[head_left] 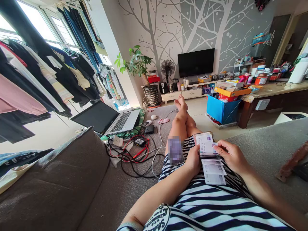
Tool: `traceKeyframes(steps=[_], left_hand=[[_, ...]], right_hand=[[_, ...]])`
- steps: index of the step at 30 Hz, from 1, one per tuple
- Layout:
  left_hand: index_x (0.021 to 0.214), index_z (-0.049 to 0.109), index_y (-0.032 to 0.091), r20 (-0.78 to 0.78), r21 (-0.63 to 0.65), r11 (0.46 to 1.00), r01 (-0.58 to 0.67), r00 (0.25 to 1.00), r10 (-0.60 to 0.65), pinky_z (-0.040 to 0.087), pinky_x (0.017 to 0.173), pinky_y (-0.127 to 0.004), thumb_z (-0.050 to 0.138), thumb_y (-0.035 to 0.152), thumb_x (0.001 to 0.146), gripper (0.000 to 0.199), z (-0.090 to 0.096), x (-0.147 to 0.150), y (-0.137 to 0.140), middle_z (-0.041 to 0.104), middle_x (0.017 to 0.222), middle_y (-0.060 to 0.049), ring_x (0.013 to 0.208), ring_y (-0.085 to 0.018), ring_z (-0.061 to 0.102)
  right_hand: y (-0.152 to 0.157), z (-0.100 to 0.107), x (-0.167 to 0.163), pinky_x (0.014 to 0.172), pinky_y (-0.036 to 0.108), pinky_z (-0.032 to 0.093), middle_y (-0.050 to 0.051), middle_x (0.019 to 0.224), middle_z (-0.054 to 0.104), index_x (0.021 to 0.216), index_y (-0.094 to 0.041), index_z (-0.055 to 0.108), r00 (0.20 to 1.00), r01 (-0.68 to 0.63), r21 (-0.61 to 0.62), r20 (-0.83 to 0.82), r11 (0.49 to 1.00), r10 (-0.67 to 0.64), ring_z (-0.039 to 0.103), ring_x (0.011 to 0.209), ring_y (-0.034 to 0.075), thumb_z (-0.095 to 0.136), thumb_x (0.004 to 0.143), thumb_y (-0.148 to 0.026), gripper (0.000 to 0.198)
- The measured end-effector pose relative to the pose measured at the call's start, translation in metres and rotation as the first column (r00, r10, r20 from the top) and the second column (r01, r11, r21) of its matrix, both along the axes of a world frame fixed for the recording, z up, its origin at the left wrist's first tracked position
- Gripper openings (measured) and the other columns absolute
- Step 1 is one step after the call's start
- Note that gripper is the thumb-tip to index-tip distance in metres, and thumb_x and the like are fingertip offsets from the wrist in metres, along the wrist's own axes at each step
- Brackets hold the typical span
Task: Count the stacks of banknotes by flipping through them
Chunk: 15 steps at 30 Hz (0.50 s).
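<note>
The stack of cards (pixel 203 143) lay over the striped garment (pixel 216 205), the left hand (pixel 193 159) gripping its left edge and the right hand (pixel 231 157) pinching its right, seemingly while the cards were being handled. Further handling seemed to call for steady pinching; fingers hid both edges, and the pale slips (pixel 213 170) below were unreadable.

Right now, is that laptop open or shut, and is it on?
The laptop is open: its screen leans back and its keyboard shows. I can't tell if it's on; the screen just looks dark.
</note>
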<state>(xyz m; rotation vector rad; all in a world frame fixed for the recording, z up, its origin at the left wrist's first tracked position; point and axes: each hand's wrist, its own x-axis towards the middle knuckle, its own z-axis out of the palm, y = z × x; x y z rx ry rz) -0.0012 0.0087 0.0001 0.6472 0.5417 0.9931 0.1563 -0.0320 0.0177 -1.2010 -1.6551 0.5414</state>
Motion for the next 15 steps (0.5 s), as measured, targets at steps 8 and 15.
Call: traceKeyframes(steps=[8, 15], left_hand=[[0.095, 0.075, 0.011, -0.012, -0.020, 1.000, -0.022, 1.000, 0.021, 0.053, 0.097, -0.044, 0.070, 0.034, 0.075, 0.031, -0.002, 0.000, 0.000, 0.079, 0.095, -0.014, 0.100, -0.034, 0.073], [0.100, 0.075, 0.010, -0.044, -0.060, 0.997, -0.056, 0.998, 0.054, 0.054, 0.093, -0.044, 0.067, 0.033, 0.076, 0.034, -0.003, 0.000, -0.001, 0.078, 0.099, -0.016, 0.097, -0.033, 0.074]], right_hand=[[-0.004, 0.009, 0.008, 0.065, 0.028, 0.041, 0.001, 0.072, 0.061, 0.080, -0.020, 0.064, 0.983, -0.175, -0.053, 0.043, 0.983, 0.177, 0.054, 0.069, 0.018, 0.048, 0.100, -0.055, 0.043], [-0.009, 0.014, 0.009, 0.061, 0.028, 0.043, 0.003, 0.072, 0.070, 0.078, -0.021, 0.064, 0.944, -0.185, -0.158, 0.246, 0.970, 0.220, 0.059, 0.063, 0.018, 0.042, 0.102, -0.054, 0.047]])
